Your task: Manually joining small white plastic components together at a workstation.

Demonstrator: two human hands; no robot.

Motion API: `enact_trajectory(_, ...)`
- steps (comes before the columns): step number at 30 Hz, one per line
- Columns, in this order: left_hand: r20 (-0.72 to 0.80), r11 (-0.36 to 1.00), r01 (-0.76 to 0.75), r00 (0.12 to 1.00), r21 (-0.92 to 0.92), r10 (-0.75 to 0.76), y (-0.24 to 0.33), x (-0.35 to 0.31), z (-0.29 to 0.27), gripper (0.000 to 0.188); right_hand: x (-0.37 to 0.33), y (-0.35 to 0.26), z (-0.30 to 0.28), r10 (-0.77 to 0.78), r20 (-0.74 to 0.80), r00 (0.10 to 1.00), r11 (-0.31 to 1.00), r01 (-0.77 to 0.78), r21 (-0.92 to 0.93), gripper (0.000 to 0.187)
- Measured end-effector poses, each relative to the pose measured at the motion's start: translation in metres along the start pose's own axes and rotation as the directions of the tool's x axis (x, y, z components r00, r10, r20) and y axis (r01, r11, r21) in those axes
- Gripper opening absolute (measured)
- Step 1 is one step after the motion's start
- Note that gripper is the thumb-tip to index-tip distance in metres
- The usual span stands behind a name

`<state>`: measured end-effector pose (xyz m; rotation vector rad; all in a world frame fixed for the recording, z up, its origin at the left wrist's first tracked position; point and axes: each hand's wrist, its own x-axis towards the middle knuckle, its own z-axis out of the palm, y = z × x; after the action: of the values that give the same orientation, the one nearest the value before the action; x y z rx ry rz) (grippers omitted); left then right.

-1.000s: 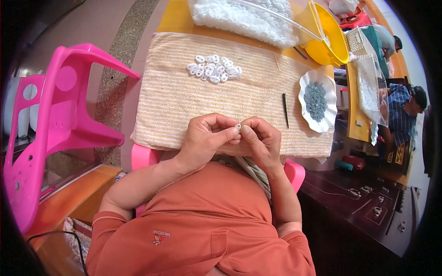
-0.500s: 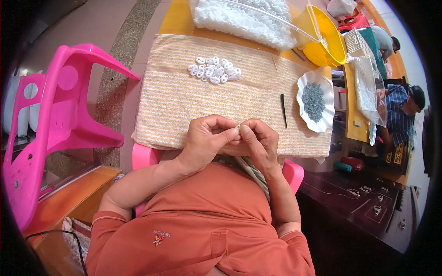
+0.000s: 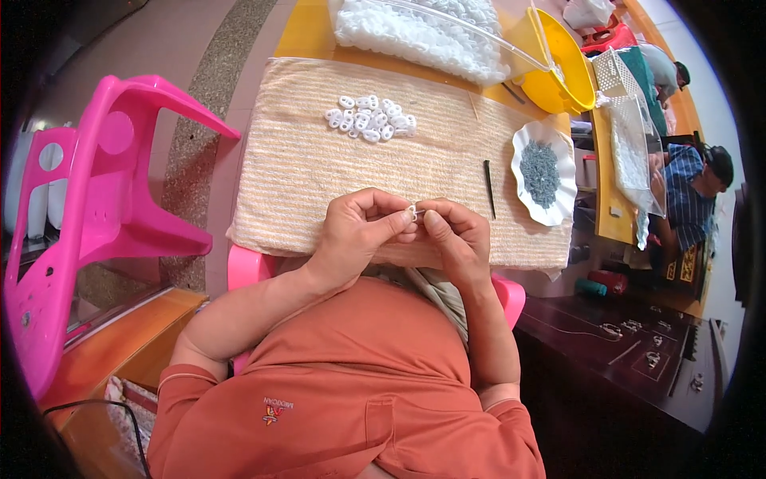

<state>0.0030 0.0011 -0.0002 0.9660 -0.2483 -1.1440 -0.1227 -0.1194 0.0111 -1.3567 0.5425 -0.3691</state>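
Above the near edge of a striped cream towel (image 3: 319, 176), my two hands meet at the fingertips. My left hand (image 3: 359, 231) is closed, pinching a small white plastic piece with holes (image 3: 413, 211) between thumb and forefinger. From its right side my right hand (image 3: 459, 235) pinches a thin, pale sliver (image 3: 422, 212) against it; what kind of thing that is, I cannot make out. Farther off lies a loose heap of white oval plastic pieces with holes (image 3: 371, 118). A fluted white dish (image 3: 565, 191) on the right holds many tiny grey-blue bits (image 3: 539, 174).
A black stick-like tool (image 3: 489, 190) lies left of the dish. Behind the towel stand a clear bin of white pieces (image 3: 423, 40) and a yellow basin (image 3: 570, 88). A pink chair (image 3: 112, 184) is at left; a person in a striped shirt (image 3: 688, 191) sits far right.
My fingertips have drawn slightly apart, the right hand shifting a little to the right. The white piece and thin sliver between them now show more clearly.
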Motion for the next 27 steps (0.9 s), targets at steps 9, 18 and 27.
enact_trajectory(9,-0.008,0.995,0.039,0.999,-0.087,-0.040,0.003,0.000,0.001,0.011,-0.002,-0.002,-0.002,0.035,0.011,0.999,0.999,-0.035,0.007,0.022)
enact_trajectory(18,-0.031,0.994,0.053,0.998,-0.093,-0.056,0.007,0.000,0.000,0.011,0.017,-0.012,-0.009,-0.043,-0.053,0.998,0.976,0.031,-0.215,0.019)
enact_trajectory(27,-0.081,0.991,-0.010,0.997,-0.133,-0.001,0.007,-0.002,-0.001,0.010,0.090,-0.013,-0.005,-0.446,0.198,0.873,0.536,0.437,-0.722,0.020)
